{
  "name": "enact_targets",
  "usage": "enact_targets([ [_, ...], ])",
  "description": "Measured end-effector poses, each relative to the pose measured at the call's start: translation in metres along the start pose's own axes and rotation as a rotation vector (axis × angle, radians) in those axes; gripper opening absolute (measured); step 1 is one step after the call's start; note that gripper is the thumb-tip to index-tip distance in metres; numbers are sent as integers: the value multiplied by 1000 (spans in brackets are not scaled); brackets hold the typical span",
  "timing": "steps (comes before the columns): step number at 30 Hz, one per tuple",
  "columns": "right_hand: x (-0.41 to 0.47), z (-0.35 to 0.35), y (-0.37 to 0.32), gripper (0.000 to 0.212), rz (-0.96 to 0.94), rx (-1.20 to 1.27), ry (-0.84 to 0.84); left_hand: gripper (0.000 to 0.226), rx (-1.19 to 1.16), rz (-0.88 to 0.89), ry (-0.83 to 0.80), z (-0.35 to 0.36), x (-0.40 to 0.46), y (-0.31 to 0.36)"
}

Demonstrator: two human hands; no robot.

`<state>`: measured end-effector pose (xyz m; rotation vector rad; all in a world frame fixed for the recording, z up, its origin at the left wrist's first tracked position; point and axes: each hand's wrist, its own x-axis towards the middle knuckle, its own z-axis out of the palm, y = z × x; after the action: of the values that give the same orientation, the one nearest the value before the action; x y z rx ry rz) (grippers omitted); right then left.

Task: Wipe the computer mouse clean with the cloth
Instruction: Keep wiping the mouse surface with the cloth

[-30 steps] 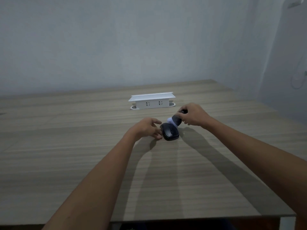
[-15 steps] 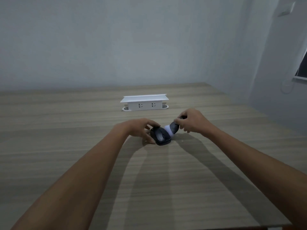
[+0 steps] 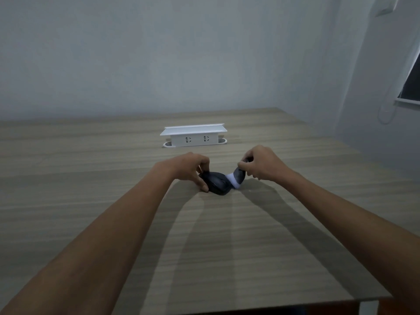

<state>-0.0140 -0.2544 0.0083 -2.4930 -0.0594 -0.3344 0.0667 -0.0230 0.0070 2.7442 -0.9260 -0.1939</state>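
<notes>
A black computer mouse (image 3: 217, 184) rests on the wooden table (image 3: 113, 201) in front of me. My left hand (image 3: 189, 168) grips its left side, thumb near the front edge and fingers over the back. My right hand (image 3: 261, 163) pinches a bunched grey and white cloth (image 3: 236, 177), whose lower end touches the mouse's right side. Part of the cloth is hidden inside my fingers.
A white socket box (image 3: 194, 135) stands on the table behind the hands. The table's near edge runs along the bottom of the view, its right edge close to a wall with a window (image 3: 412, 83) and a hanging cable.
My left hand has closed around the mouse's left side. The cloth in my right hand has come down against the mouse's right side.
</notes>
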Motion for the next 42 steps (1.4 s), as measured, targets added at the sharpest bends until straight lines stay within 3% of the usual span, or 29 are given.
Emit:
enact_targets([
  [10,-3,-5,1,19,-5,-22,-9,54,6,-47,19,2,-3,6],
  [15,-5,1,-9,18,-101,-102,-19,57,27,-59,20,2,-4,10],
  [18,-1,-6,-11,18,-49,-117,-100,59,21,-69,25,3,-5,11],
  [21,5,-11,-8,20,-22,-111,-59,59,19,-71,27,4,-5,11],
  [24,4,1,-8,21,-92,-161,-36,59,18,-70,33,5,-5,11],
  [29,7,-9,-15,17,-141,-204,-138,60,11,-67,33,6,-4,10],
  [36,4,-1,-22,19,-207,-252,-106,57,18,-55,37,6,-4,13],
  [40,4,-12,-28,16,-149,-241,-241,54,20,-54,37,6,-4,14],
  [42,8,-16,-27,17,-125,-254,-204,56,31,-59,36,6,-4,14],
])
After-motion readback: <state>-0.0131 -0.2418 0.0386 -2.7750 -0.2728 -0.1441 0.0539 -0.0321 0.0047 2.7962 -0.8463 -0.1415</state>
